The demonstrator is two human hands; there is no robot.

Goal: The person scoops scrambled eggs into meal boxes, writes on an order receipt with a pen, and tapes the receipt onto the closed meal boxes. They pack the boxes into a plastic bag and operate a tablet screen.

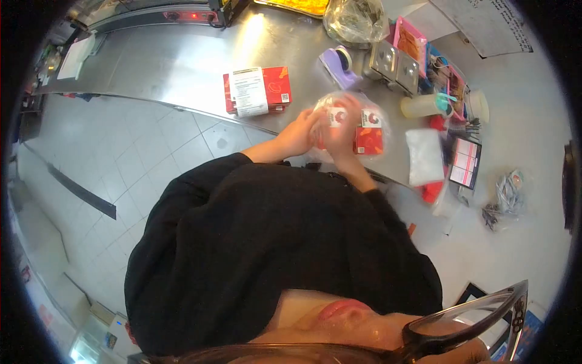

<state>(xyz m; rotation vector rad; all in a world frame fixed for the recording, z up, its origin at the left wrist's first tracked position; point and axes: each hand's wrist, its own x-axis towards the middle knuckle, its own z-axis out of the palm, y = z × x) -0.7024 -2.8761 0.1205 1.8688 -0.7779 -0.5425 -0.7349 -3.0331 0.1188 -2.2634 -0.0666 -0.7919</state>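
Note:
A clear plastic bag (383, 111) with red-and-white boxes (370, 141) inside lies near the counter's front edge. My left hand (298, 133) is at the bag's left side, its fingers closed on the plastic. Over the bag's middle is my right hand (343, 128), covering part of the boxes; its fingers are smeared by motion, so their grip is unclear. To the left, red boxes (277, 85) sit on the counter with a white printed slip (248, 92) across the top.
Behind the bag stands a purple tape dispenser (341, 68), beside metal lidded containers (393, 65). Another plastic bag (356, 21) is farther back. To the right are a pale bottle (419, 107), a white packet (425, 156) and a tablet screen (465, 162) on the metal counter (182, 67).

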